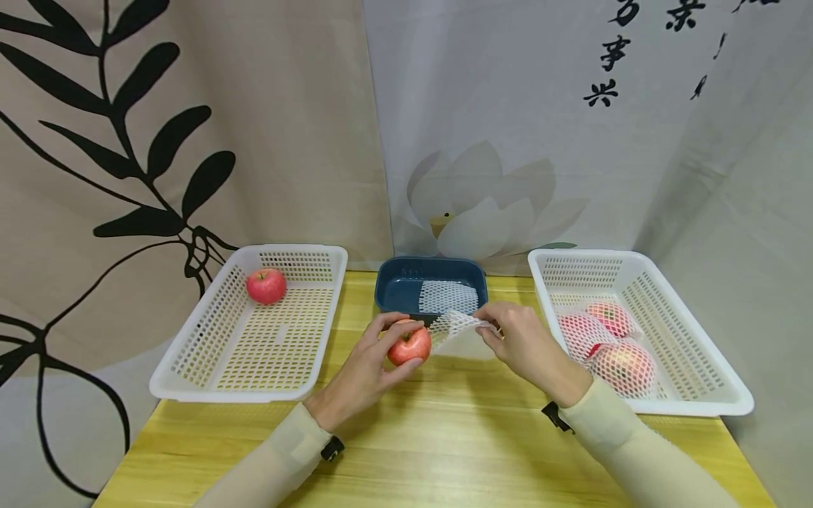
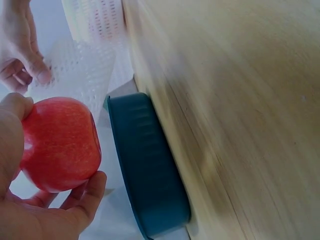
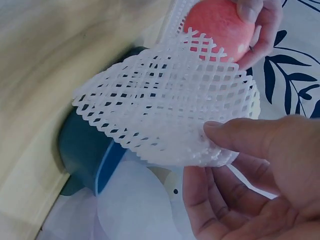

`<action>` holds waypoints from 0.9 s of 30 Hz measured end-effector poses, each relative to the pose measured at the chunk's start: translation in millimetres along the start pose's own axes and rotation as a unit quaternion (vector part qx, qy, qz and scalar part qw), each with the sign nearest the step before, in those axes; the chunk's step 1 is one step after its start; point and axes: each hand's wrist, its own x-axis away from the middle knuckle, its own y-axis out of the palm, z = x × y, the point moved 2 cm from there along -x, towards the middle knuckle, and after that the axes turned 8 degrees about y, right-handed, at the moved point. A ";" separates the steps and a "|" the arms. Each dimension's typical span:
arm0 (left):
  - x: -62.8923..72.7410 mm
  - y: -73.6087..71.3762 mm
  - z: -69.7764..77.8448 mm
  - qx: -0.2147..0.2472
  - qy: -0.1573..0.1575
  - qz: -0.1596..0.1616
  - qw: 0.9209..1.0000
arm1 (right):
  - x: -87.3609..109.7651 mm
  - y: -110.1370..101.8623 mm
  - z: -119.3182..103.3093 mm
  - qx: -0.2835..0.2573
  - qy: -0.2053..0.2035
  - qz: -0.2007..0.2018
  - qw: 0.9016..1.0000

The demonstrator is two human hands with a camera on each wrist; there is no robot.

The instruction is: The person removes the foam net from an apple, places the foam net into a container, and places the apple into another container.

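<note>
My left hand [image 1: 368, 360] grips a red apple [image 1: 409, 346] between thumb and fingers, above the table's middle. To its right, my right hand [image 1: 524, 346] pinches a white foam fruit net [image 3: 165, 105] by one end. The net's other end points toward the apple and overlaps its edge in the right wrist view. In the left wrist view, the apple [image 2: 62, 145] shows its bare red skin, and the right hand [image 2: 20, 55] with the net appears blurred behind it. A dark blue tray [image 1: 396, 282] stands just beyond both hands, with white foam netting [image 1: 447, 298] lying in it.
On the left, a white basket [image 1: 327, 317] contains one bare red apple [image 1: 266, 286]. Another white basket [image 1: 692, 339] stands on the right, holding several net-wrapped apples [image 1: 625, 367]. Behind the wooden table [image 1: 432, 451] hangs a printed curtain [image 1: 305, 127].
</note>
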 end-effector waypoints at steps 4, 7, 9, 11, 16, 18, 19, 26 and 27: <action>0.3 -0.2 -0.2 0.001 0.005 0.001 1.000 | -6.9 -6.6 -1.2 0.007 -0.004 -0.001 1.000; 0.8 0.4 -0.8 0.000 0.011 0.003 1.000 | -12.1 -10.9 -2.1 0.012 -0.004 -0.001 1.000; 1.3 1.3 -1.3 0.000 0.012 0.002 1.000 | -16.2 -13.3 -2.9 0.014 -0.005 0.001 1.000; 2.0 2.1 -1.6 0.000 0.009 0.000 1.000 | -20.3 -15.4 -3.1 0.017 -0.005 0.004 1.000; 3.5 3.5 -2.0 0.005 0.004 -0.001 1.000 | -30.0 -18.4 -2.1 0.024 -0.004 0.013 1.000; 4.1 3.9 -2.2 0.007 0.003 -0.001 1.000 | -33.9 -19.0 -1.6 0.027 -0.003 0.017 0.999; 4.3 4.0 -2.1 0.008 0.002 -0.001 1.000 | -36.0 -19.2 -1.3 0.028 -0.003 0.018 0.999; 4.5 5.0 -0.7 0.003 -0.002 -0.010 1.000 | -50.5 -18.6 -0.1 0.038 0.004 0.012 0.999; 4.6 5.1 -0.4 0.002 -0.003 -0.012 1.000 | -52.3 -18.2 0.3 0.039 0.005 0.011 0.999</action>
